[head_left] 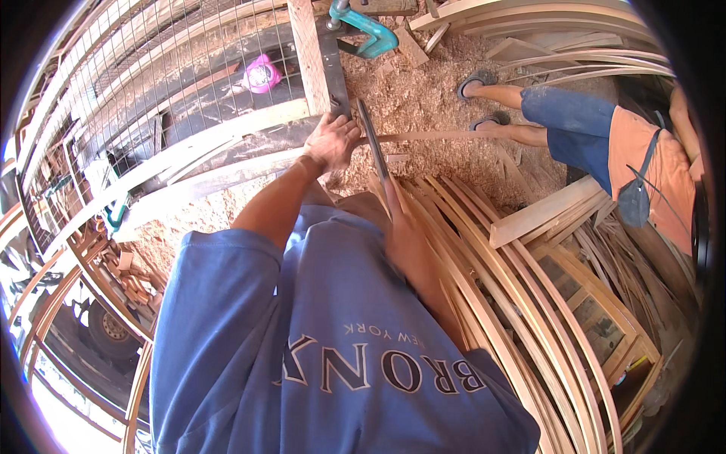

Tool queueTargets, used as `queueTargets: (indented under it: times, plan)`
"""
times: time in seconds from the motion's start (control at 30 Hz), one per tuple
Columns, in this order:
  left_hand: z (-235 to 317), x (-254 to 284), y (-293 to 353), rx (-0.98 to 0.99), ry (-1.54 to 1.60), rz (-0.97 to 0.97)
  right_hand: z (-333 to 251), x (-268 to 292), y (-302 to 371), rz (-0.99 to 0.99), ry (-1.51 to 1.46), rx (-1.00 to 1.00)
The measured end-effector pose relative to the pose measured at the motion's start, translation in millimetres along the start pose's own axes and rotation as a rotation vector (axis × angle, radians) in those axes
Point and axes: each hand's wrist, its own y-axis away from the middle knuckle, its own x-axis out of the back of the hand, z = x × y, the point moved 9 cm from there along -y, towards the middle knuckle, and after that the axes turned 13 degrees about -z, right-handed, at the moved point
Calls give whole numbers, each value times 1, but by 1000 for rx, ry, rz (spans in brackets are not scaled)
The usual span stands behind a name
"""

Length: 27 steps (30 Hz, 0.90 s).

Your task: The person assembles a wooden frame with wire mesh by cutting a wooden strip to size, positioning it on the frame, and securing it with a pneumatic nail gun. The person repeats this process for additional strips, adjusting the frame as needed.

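Observation:
My left hand (333,142) is closed over a thin wooden strip (439,137) at the bench's near corner, pressing it down. The strip sticks out to the right past the bench edge. My right hand (399,216) is closed around the handle of what looks like a hand saw (370,136). Its long grey blade shows nearly edge-on and crosses the strip just right of my left hand. My fingers hide most of the handle. A pale board (308,57) runs away along the bench (334,64), and a teal clamp (370,34) sits at its far right.
A pink tape measure (262,74) lies on the left beside wire mesh (181,45). Long curved wooden strips (499,280) are stacked close to my right. At far right stands another person (578,140) in blue shorts. Sawdust (408,91) covers the floor.

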Motion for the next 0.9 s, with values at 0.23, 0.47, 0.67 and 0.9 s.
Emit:
queueTargets:
  times: [0.23, 0.47, 0.67, 0.9]
  plan:
    - [-6, 22, 2, 13, -45, 223, -39, 43, 15, 220, 205, 202]
    - [-7, 21, 3, 22, -31, 281, -4, 7, -25, 106, -76, 115]
    - [-6, 24, -5, 47, -123, 142, -25, 28, 49, 416, 371, 241]
    - [10, 31, 8, -55, -22, 345, 14, 0, -17, 102, 104, 10]
